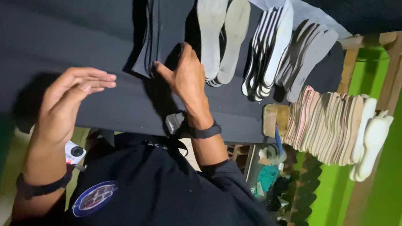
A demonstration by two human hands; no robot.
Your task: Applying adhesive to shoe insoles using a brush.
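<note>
My left hand (69,102) hovers flat over the near edge of a large black foam sheet (41,17), fingers together and pointing right, holding nothing. My right hand (187,77) rests palm down on the sheet. Its thumb touches the lower end of a thin stack of black sole-shaped cutouts (151,27), and its fingers are spread. Just right of that hand lie two pale grey insoles (221,26). Both wrists wear dark bands.
Further right lie fanned stacks of grey and white insoles (273,44), then a long row of tan and white insoles (335,126) beside a wooden block (273,119). A wooden frame (392,77) and a green wall (397,209) stand at the right. My dark shirt fills the bottom.
</note>
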